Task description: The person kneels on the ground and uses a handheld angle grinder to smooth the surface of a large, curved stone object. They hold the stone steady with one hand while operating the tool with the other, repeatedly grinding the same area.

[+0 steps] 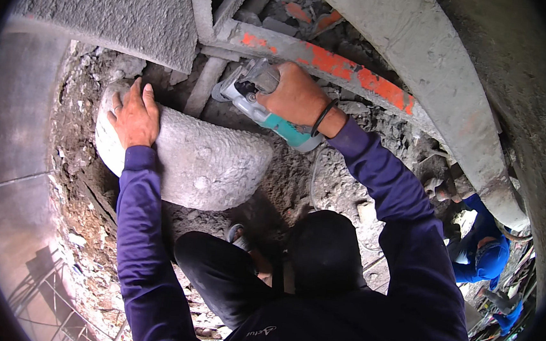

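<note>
My right hand (297, 95) is wrapped round the head end of an angle grinder (281, 127) with a teal and grey body. Its disc end points left, beside a grey concrete-coated bar (207, 83); I cannot tell whether the disc touches the bar or is spinning. My left hand (136, 116) lies flat, fingers spread, on the left end of a large rounded, rough pale block (206, 159), which looks like stone or concrete. The block lies on the dirt in front of my bent knee. A thin cord (313, 183) runs down near the grinder's rear.
A grey beam with orange patches (357, 76) crosses beyond the grinder, under a broad curved concrete piece (417, 47). A rough slab (115, 14) overhangs the upper left. A smooth wall (17, 125) stands at left. Another person in blue (481, 251) crouches at right among debris.
</note>
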`<control>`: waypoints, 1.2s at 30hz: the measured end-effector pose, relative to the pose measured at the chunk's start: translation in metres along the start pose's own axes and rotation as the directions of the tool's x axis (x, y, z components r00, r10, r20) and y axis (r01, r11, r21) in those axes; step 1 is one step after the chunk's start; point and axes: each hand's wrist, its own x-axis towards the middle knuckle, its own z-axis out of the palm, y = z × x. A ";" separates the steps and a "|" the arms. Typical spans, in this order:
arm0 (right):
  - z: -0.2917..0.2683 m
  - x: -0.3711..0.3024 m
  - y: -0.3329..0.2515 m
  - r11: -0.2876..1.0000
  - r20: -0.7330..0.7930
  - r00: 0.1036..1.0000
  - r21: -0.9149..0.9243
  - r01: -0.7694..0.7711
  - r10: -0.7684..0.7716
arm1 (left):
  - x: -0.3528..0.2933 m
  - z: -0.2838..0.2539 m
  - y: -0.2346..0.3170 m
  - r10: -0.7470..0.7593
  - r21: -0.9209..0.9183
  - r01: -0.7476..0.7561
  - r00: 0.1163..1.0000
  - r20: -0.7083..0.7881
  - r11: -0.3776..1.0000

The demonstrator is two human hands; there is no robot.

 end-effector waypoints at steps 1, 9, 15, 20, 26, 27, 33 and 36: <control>0.003 0.004 0.003 1.000 -0.004 1.000 -0.022 0.005 -0.005 | 0.000 0.001 -0.001 -0.004 0.004 0.004 1.000 0.003 1.000; 0.006 0.000 0.010 0.999 -0.076 0.997 -0.048 0.010 -0.013 | 0.005 -0.002 0.005 -0.006 -0.028 0.006 1.000 -0.001 1.000; 0.019 -0.024 -0.008 0.998 -0.079 0.997 -0.064 -0.016 0.011 | 0.005 0.002 0.004 0.000 -0.022 0.000 1.000 -0.008 1.000; 0.031 -0.033 0.001 1.000 -0.080 0.997 -0.015 0.018 -0.019 | 0.005 0.000 0.003 -0.006 -0.027 0.006 1.000 -0.013 1.000; 0.044 -0.049 0.050 0.998 -0.102 0.995 0.055 0.005 0.000 | 0.006 0.002 0.003 -0.008 -0.032 0.008 1.000 -0.003 0.999; 0.043 -0.052 0.056 0.996 -0.108 0.994 0.086 0.018 -0.009 | 0.006 0.002 0.002 -0.010 -0.035 0.010 1.000 -0.007 0.999; 0.050 -0.081 0.110 0.979 -0.148 0.989 0.203 0.000 0.031 | 0.006 0.000 0.003 -0.008 -0.052 0.007 1.000 -0.016 0.999; 0.059 -0.096 0.131 0.954 -0.153 0.985 0.299 -0.029 0.078 | 0.007 0.001 0.003 -0.005 -0.057 0.004 1.000 -0.018 0.998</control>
